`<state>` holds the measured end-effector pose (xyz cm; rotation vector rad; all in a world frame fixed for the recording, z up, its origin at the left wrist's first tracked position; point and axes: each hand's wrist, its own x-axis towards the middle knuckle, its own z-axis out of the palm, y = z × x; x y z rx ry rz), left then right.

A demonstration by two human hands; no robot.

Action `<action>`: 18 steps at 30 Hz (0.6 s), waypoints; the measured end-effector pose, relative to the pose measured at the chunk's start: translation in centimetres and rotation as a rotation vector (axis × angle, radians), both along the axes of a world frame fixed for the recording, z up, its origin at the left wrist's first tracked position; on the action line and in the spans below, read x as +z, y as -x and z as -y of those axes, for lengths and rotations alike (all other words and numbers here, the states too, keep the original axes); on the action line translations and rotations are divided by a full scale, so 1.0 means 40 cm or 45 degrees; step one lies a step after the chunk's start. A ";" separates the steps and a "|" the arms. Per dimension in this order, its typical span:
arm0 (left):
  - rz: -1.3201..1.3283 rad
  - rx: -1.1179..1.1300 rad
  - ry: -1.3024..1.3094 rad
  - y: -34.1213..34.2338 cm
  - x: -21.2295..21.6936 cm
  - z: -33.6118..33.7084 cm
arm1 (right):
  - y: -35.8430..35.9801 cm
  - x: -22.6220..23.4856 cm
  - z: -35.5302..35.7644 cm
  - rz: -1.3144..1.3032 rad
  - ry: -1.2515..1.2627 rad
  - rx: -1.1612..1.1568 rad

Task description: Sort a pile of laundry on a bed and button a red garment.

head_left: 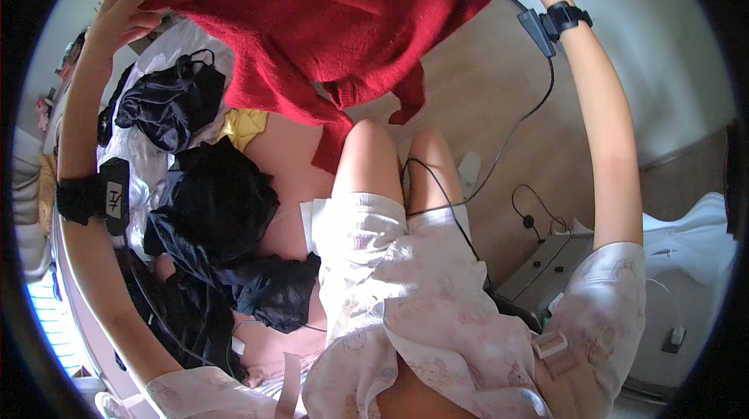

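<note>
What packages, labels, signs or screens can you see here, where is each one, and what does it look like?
Armband label: on the black band round the left forearm, a small pale patch with a dark mark.
Wrist device: strapped on the right wrist, black and squarish; its face is too small to tell whether it is a screen.
No packages or signs show.

Beige carpet (484, 99) was seen below the raised hands, sunlit. A pale wall (663, 52) was lit beyond the right hand. A grey bedside unit (538, 271) w/ drawers was set under the right arm, nr the bed (281, 169).
</note>
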<state>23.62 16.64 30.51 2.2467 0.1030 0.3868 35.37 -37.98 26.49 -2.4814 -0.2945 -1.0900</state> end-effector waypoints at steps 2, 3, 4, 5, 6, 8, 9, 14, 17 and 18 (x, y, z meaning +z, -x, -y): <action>-0.010 0.076 -0.034 0.073 0.064 0.012 | 0.008 0.009 -0.046 -0.042 -0.023 0.001; -0.043 0.095 -0.021 0.083 0.068 0.019 | 0.012 0.010 -0.053 -0.038 -0.022 0.009; -0.043 0.059 -0.039 0.090 0.067 0.026 | 0.016 0.011 -0.050 -0.053 0.010 -0.006; -0.042 0.061 -0.036 0.089 0.065 0.023 | 0.019 0.010 -0.048 -0.068 0.041 -0.021; -0.072 0.051 -0.018 0.086 0.064 0.018 | 0.022 0.007 -0.047 -0.067 0.042 -0.018; -0.090 0.037 0.004 0.085 0.063 0.018 | 0.028 0.011 -0.042 -0.195 0.102 0.006; -0.044 0.012 0.050 0.089 0.059 0.017 | 0.025 0.008 -0.042 -0.189 0.103 0.007; 0.076 -0.033 0.158 0.126 0.058 0.038 | 0.026 -0.017 -0.055 -0.294 0.140 -0.035; 0.041 -0.017 0.153 0.144 0.074 0.042 | -0.055 -0.042 0.006 -0.301 0.197 0.065; 0.005 -0.057 0.193 0.153 0.076 0.026 | -0.098 -0.068 0.013 -0.283 0.245 0.184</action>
